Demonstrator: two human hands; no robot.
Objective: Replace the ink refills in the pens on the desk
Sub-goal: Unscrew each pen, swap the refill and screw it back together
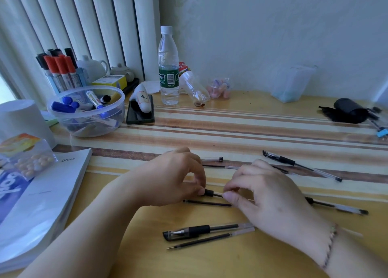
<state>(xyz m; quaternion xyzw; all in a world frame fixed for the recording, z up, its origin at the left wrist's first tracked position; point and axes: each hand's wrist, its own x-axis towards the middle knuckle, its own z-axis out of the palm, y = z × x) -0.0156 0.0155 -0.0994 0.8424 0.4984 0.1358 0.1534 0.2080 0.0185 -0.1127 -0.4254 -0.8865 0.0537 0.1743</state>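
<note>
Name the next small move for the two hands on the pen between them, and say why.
Probably pull the hands apart along the pen's axis. The left hand pinches the black grip piece while the right hand pinches the thin part beside it, so the pen looks mid-separation. A loose refill lies just below them.

Over the yellow wooden desk point(147, 256) with brown stripes, the left hand point(174, 176) and right hand point(266, 193) pinch opposite ends of a black-gripped pen part point(212, 193). A loose thin black refill point(206, 203) lies just near of it. Nearer still lie a capped clear gel pen point(201, 230) and another dark refill point(201, 241). At far left stands a clear round plastic tub point(88, 113) of markers.
</note>
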